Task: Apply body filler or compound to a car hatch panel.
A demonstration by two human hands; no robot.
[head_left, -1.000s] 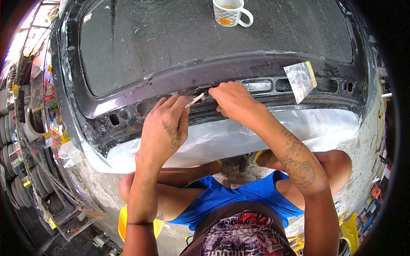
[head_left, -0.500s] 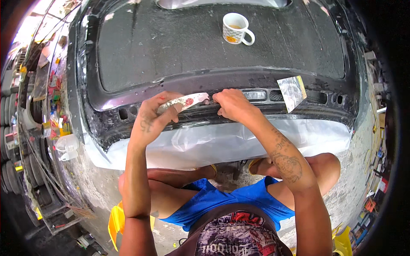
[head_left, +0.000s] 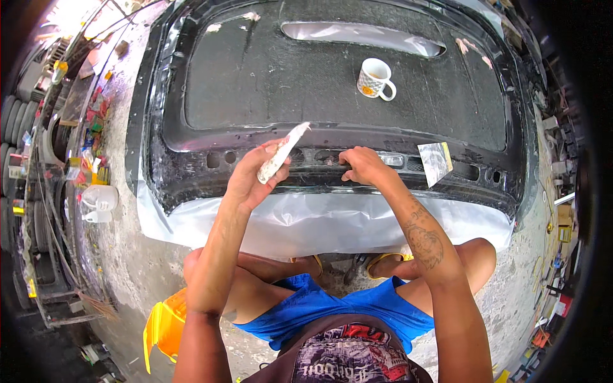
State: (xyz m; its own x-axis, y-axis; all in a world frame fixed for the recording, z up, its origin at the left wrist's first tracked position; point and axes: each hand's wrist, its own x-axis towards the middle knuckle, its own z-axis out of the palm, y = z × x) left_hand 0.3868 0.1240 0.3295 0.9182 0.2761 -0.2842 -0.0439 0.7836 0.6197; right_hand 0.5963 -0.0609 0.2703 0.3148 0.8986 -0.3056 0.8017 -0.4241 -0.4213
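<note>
Left hand (head_left: 246, 182) holds a slim white strip (head_left: 281, 156) (ragged-tipped). Right hand (head_left: 368, 167) curls at a black car hood (head_left: 281, 96), its grip too hidden to tell.

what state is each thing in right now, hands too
black panel, lying down
left hand, closed around white packet
white packet, gripped, slanting toward upper right
right hand, curled at the black panel; grip unclear
mug, upright on the black panel
silvery packet, lying on the black panel
pale sheet, wrinkled
</note>
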